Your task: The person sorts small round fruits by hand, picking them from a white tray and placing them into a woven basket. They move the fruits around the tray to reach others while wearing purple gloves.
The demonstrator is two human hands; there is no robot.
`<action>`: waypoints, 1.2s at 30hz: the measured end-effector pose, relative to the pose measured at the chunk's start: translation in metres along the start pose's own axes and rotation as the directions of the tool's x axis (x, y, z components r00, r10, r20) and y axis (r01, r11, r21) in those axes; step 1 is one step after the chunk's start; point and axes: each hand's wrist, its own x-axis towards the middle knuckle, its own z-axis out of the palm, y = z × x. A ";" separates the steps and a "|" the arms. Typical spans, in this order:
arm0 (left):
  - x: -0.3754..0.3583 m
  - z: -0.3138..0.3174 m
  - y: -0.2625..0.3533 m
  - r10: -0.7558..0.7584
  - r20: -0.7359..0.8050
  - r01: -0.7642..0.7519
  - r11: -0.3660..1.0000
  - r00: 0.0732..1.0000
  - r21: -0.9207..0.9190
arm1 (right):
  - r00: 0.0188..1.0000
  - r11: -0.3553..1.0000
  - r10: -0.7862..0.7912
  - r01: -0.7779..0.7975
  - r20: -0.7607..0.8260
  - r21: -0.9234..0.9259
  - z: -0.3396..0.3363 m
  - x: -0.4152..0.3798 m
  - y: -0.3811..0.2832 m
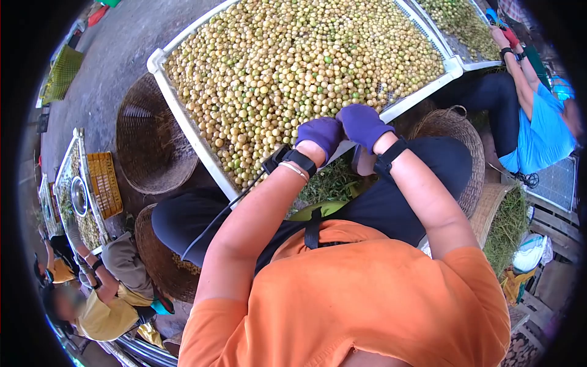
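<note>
A white-framed tray (177,122) in front of me is spread with small round yellow-green fruits (293,67), a few of them bright green. Over the tray's near rim, my left hand (319,136) and my right hand (365,127), both in purple gloves, are side by side and touching. The fingers of both curl inward, closed. Whatever lies between them, if anything, is hidden by the gloves. Beneath my hands, between my knees, green stalks and leaves (330,183) lie in a heap.
Woven baskets stand left (153,134) and right (465,137) of my legs. At right, a person in blue (538,131) works over another tray (480,64). On the left, a person in yellow (104,315) sits near a tray and an orange crate (104,183).
</note>
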 end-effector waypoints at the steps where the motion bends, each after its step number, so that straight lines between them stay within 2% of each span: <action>1: 0.000 -0.001 0.001 -0.001 0.003 0.001 1.000 1.000 -0.007 | 1.000 1.000 -0.013 0.013 0.005 0.013 -0.001 0.000 0.002; 3: 0.000 -0.002 0.000 -0.007 0.013 0.007 1.000 1.000 -0.020 | 0.999 0.998 -0.044 0.043 0.018 0.042 -0.004 0.000 0.005; 5: -0.006 -0.005 -0.008 0.016 0.020 -0.016 0.999 1.000 -0.033 | 0.989 0.888 0.130 -0.148 0.073 0.434 -0.031 -0.005 0.005; 6: -0.007 -0.006 -0.012 0.036 0.051 -0.035 0.999 0.998 -0.007 | 0.970 0.762 0.205 -0.240 0.129 0.601 -0.039 -0.008 0.008; 7: -0.009 -0.004 -0.014 0.056 0.088 -0.058 0.998 0.995 0.015 | 0.981 0.537 0.183 -0.160 0.071 0.828 -0.040 -0.011 0.018; 8: -0.012 -0.002 -0.015 0.106 0.079 -0.113 0.990 0.991 0.090 | 0.971 0.245 0.234 -0.100 0.041 0.964 -0.041 -0.014 0.019; 9: -0.011 0.002 -0.016 0.134 0.039 -0.138 0.985 0.990 0.101 | 0.956 -0.064 0.292 -0.003 0.022 0.998 -0.049 -0.016 0.017; 12: -0.010 0.008 -0.017 0.216 -0.056 -0.206 0.967 0.975 0.148 | 0.964 -0.264 0.264 0.105 -0.033 0.959 -0.056 -0.017 0.022; 14: -0.008 0.009 -0.016 0.231 -0.062 -0.220 0.964 0.971 0.150 | 0.982 0.121 0.188 0.014 -0.037 0.993 -0.055 -0.021 0.022; 15: -0.007 0.010 -0.016 0.237 -0.067 -0.225 0.962 0.969 0.152 | 0.989 0.313 0.147 -0.020 -0.028 0.950 -0.054 -0.022 0.023; 16: -0.006 0.010 -0.015 0.210 -0.044 -0.200 0.965 0.977 0.167 | 0.994 0.535 0.106 -0.088 0.036 0.840 -0.049 -0.019 0.025; 17: -0.005 0.010 -0.016 0.200 -0.026 -0.197 0.975 0.979 0.099 | 0.991 0.725 0.081 -0.134 0.109 0.676 -0.038 -0.014 0.027; 18: -0.003 0.011 -0.021 0.191 -0.007 -0.190 0.981 0.982 0.032 | 1.000 0.879 0.025 -0.027 0.011 0.476 -0.017 -0.006 0.034; 19: -0.003 0.010 -0.025 0.184 0.014 -0.183 0.983 0.983 -0.033 | 0.996 0.969 -0.053 0.069 -0.072 0.237 -0.009 -0.002 0.034; 22: -0.012 0.002 -0.039 0.032 -0.115 -0.082 0.886 0.993 -0.456 | 0.994 0.994 -0.029 0.040 -0.106 0.104 -0.008 -0.002 0.037; 23: -0.016 -0.001 -0.041 -0.118 0.003 0.076 0.626 0.993 -0.776 | 0.990 0.999 -0.048 0.051 -0.131 0.018 -0.006 -0.003 0.033; 24: -0.019 -0.004 -0.049 -0.079 0.083 0.101 0.274 0.993 -0.956 | 0.986 0.996 -0.070 0.059 -0.153 -0.070 -0.002 -0.003 0.026; 25: -0.021 -0.007 -0.056 -0.015 0.141 0.138 -0.120 0.990 -0.983 | 0.980 0.985 -0.094 0.066 -0.174 -0.159 0.001 -0.003 0.020; 26: -0.021 -0.008 -0.055 -0.008 0.210 0.198 -0.289 0.978 -0.936 | 0.976 0.984 -0.108 0.078 -0.190 -0.162 0.005 -0.002 0.017; 29: -0.017 -0.010 -0.049 -0.011 0.230 0.212 -0.344 0.973 -0.915 | 0.987 0.968 -0.058 0.018 -0.152 -0.252 0.013 -0.001 0.004; 30: -0.015 -0.008 -0.045 -0.043 0.187 0.176 -0.183 0.981 -0.967 | 0.990 0.961 -0.063 0.026 -0.126 -0.275 0.013 0.000 0.004; 33: -0.009 -0.002 -0.037 -0.104 0.172 0.180 0.072 0.980 -0.981 | 0.993 0.983 -0.001 -0.020 -0.116 -0.182 0.011 0.002 0.005; 34: -0.010 -0.003 -0.035 -0.092 0.214 0.211 -0.040 0.973 -0.977 | 0.994 0.991 -0.008 -0.007 -0.109 -0.132 0.008 0.001 0.006; 36: -0.010 -0.003 -0.040 0.027 0.238 0.236 -0.277 0.971 -0.931 | 0.995 0.999 -0.020 0.017 -0.097 -0.030 -0.001 -0.001 0.011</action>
